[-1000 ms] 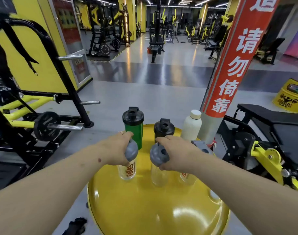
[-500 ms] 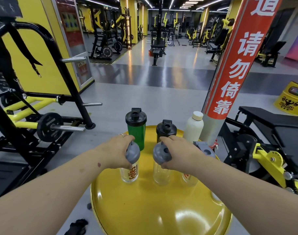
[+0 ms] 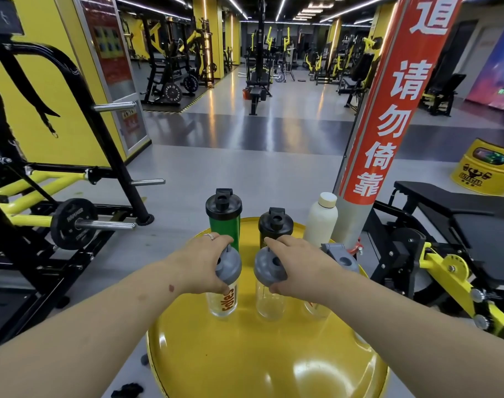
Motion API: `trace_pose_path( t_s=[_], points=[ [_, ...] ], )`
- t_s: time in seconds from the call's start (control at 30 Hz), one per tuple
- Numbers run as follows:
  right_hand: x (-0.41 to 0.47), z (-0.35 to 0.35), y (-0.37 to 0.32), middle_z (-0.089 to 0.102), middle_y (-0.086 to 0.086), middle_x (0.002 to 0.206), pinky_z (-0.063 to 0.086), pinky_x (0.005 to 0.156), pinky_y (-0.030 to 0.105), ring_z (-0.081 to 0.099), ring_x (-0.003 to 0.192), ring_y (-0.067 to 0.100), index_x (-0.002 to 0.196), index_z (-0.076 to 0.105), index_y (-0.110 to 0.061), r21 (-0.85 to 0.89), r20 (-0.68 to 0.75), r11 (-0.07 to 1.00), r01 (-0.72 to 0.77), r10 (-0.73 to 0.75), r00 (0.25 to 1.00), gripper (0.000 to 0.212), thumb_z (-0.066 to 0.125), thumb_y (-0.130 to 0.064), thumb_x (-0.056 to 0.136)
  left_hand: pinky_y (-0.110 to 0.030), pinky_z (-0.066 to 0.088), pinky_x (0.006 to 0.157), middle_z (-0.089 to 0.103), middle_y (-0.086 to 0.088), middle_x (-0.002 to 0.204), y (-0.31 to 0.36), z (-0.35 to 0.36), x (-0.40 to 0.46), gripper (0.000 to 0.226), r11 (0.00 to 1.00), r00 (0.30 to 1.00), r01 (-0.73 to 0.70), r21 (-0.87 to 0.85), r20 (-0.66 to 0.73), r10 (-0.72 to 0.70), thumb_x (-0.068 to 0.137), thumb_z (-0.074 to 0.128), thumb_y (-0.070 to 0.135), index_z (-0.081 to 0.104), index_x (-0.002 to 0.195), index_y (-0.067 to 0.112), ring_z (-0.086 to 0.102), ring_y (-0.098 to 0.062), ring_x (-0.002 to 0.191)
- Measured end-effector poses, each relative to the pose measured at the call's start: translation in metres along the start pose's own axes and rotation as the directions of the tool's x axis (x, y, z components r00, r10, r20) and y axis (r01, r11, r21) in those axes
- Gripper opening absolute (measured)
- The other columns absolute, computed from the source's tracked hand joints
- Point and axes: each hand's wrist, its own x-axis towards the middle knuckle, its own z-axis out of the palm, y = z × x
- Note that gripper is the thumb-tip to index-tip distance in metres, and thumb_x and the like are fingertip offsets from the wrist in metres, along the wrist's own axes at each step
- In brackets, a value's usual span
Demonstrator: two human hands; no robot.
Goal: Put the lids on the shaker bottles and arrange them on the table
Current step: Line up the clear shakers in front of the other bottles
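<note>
Two clear shaker bottles stand side by side on the round yellow table (image 3: 245, 363). My left hand (image 3: 200, 264) grips the grey lid (image 3: 230, 267) of the left bottle with orange lettering (image 3: 223, 301). My right hand (image 3: 298, 268) grips the grey lid (image 3: 268, 268) of the plain clear bottle (image 3: 269, 304). A third clear bottle (image 3: 316, 308) with a grey lid (image 3: 341, 255) is half hidden behind my right wrist. Behind them stand a green shaker with a black lid (image 3: 223, 216), a black shaker (image 3: 275, 225) and a white bottle (image 3: 321, 219).
A red and grey pillar (image 3: 388, 116) rises just behind the table on the right. A black bench with yellow parts (image 3: 457, 225) stands to the right. A black and yellow weight rack (image 3: 72, 219) stands to the left. A yellow drum (image 3: 486, 170) sits far right.
The view has shifted slightly. Both hands stay on the grey lids of the two clear bottles, which keep their places on the table.
</note>
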Motion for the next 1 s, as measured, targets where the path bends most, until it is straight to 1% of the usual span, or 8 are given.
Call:
trace_pose_path(
  t_s=[0.23, 0.4, 0.47, 0.53, 0.63, 0.73, 0.87, 1.0],
  points=[
    [-0.012, -0.007, 0.003, 0.031, -0.005, 0.163, 0.040, 0.113, 0.038, 0.035, 0.145, 0.021, 0.163, 0.014, -0.026, 0.052, -0.015, 0.999, 0.011, -0.010, 1.000, 0.107, 0.075, -0.058, 0.081, -0.034, 0.034, 0.112, 0.027, 0.001, 0.162, 0.002, -0.001, 0.000, 0.117, 0.998, 0.998, -0.003, 0.059, 0.060, 0.000, 0.074, 0.083, 0.053, 0.012, 0.161, 0.023, 0.030, -0.021, 0.145],
    [-0.035, -0.037, 0.026, 0.021, -0.008, 0.168, 0.026, 0.123, 0.040, 0.020, 0.153, 0.016, 0.162, 0.014, -0.030, 0.102, -0.103, 0.994, -0.042, 0.052, 0.993, 0.103, 0.061, -0.075, 0.082, -0.037, 0.035, 0.112, 0.018, 0.002, 0.164, 0.005, -0.003, 0.003, 0.121, 0.996, 0.993, -0.003, 0.086, 0.116, -0.007, 0.072, 0.082, 0.056, 0.004, 0.161, 0.029, 0.027, -0.023, 0.146],
    [-0.045, -0.042, 0.047, 0.029, -0.006, 0.165, 0.030, 0.121, 0.042, 0.026, 0.150, 0.018, 0.161, 0.020, -0.028, 0.075, -0.102, 0.992, -0.101, 0.108, 0.989, 0.102, 0.063, -0.075, 0.080, -0.037, 0.037, 0.111, 0.019, 0.000, 0.163, 0.006, -0.002, 0.006, 0.121, 0.994, 0.992, 0.000, 0.106, 0.126, -0.013, 0.073, 0.082, 0.054, 0.003, 0.161, 0.030, 0.030, -0.025, 0.145],
    [-0.053, -0.037, 0.064, 0.038, -0.006, 0.157, 0.038, 0.115, 0.044, 0.035, 0.142, 0.021, 0.158, 0.025, -0.029, 0.035, -0.026, 0.984, -0.175, 0.176, 0.984, 0.104, 0.069, -0.073, 0.074, -0.036, 0.040, 0.109, 0.023, -0.001, 0.162, 0.008, -0.001, 0.008, 0.119, 0.992, 0.991, 0.002, 0.128, 0.131, -0.019, 0.074, 0.082, 0.050, 0.004, 0.161, 0.029, 0.034, -0.025, 0.142],
    [-0.059, -0.020, 0.074, 0.038, -0.009, 0.149, 0.049, 0.105, 0.041, 0.045, 0.132, 0.022, 0.155, 0.021, -0.036, 0.012, 0.074, 0.970, -0.241, 0.240, 0.968, 0.108, 0.083, -0.058, 0.070, -0.036, 0.042, 0.108, 0.027, -0.002, 0.159, 0.009, 0.001, 0.011, 0.117, 0.991, 0.991, -0.002, 0.136, 0.135, -0.017, 0.075, 0.083, 0.046, 0.006, 0.161, 0.028, 0.038, -0.026, 0.139],
    [-0.058, -0.011, 0.075, 0.040, -0.008, 0.148, 0.053, 0.100, 0.040, 0.051, 0.128, 0.023, 0.154, 0.023, -0.037, 0.050, 0.011, 0.965, -0.256, 0.256, 0.967, 0.101, 0.085, -0.042, 0.075, -0.037, 0.042, 0.108, 0.026, 0.000, 0.159, 0.008, 0.000, 0.013, 0.117, 0.992, 0.989, 0.002, 0.125, 0.146, -0.020, 0.074, 0.084, 0.045, 0.006, 0.161, 0.029, 0.036, -0.025, 0.140],
    [-0.057, -0.012, 0.077, 0.045, -0.006, 0.144, 0.054, 0.098, 0.039, 0.054, 0.123, 0.024, 0.152, 0.028, -0.035, 0.053, 0.002, 0.958, -0.280, 0.281, 0.960, 0.095, 0.084, -0.043, 0.076, -0.036, 0.043, 0.106, 0.027, 0.002, 0.158, 0.006, 0.000, 0.011, 0.116, 0.996, 0.990, 0.005, 0.094, 0.138, -0.018, 0.074, 0.085, 0.043, 0.007, 0.160, 0.032, 0.036, -0.023, 0.140],
    [-0.060, -0.010, 0.074, 0.046, -0.005, 0.138, 0.056, 0.093, 0.038, 0.056, 0.117, 0.023, 0.149, 0.028, -0.036, 0.014, 0.010, 0.956, -0.292, 0.292, 0.956, 0.094, 0.084, -0.046, 0.075, -0.035, 0.037, 0.110, 0.024, 0.000, 0.162, 0.008, 0.001, 0.007, 0.119, 0.996, 0.992, 0.014, 0.083, 0.125, -0.025, 0.075, 0.085, 0.043, 0.004, 0.161, 0.029, 0.033, -0.024, 0.144]
  ],
)
